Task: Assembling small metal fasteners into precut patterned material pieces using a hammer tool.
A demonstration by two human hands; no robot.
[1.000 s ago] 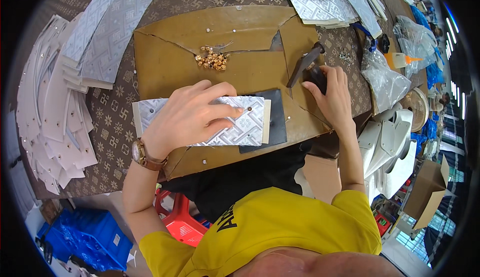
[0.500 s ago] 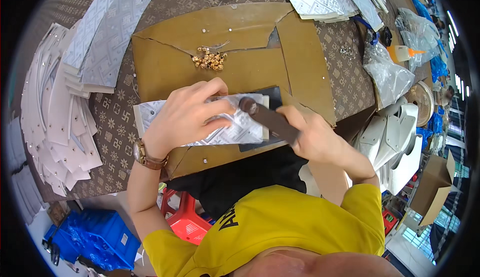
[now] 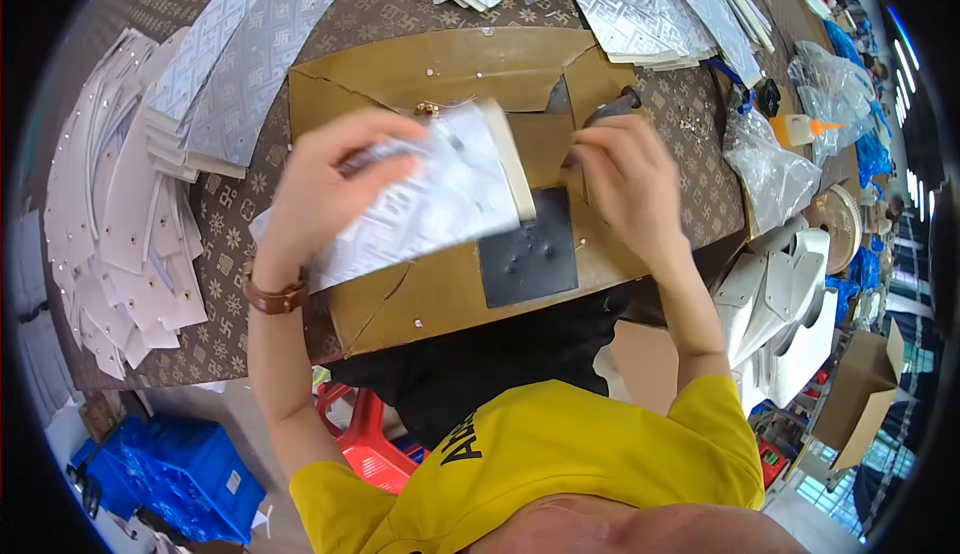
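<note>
A pale grey-patterned flat strip with a cream edge is lifted and tilted over the work board, slightly blurred. My left hand grips its upper edge between thumb and fingers. To the right, my right hand is closed round a dark hammer, whose head points up and away; most of its handle is hidden by the fingers. Between and below the hands lies a dented black square pad. The strip covers most of the gold-coloured studs, leaving only a few in sight.
The cracked tan board lies on a brown patterned tablecloth. White studded pieces and patterned strips are piled at left. More strips, a plastic bag and an orange-tipped bottle sit at right.
The strip has come up off the black pad and swung left with my left hand, baring the pad. My right hand has moved up and right with the hammer, turning its head away.
</note>
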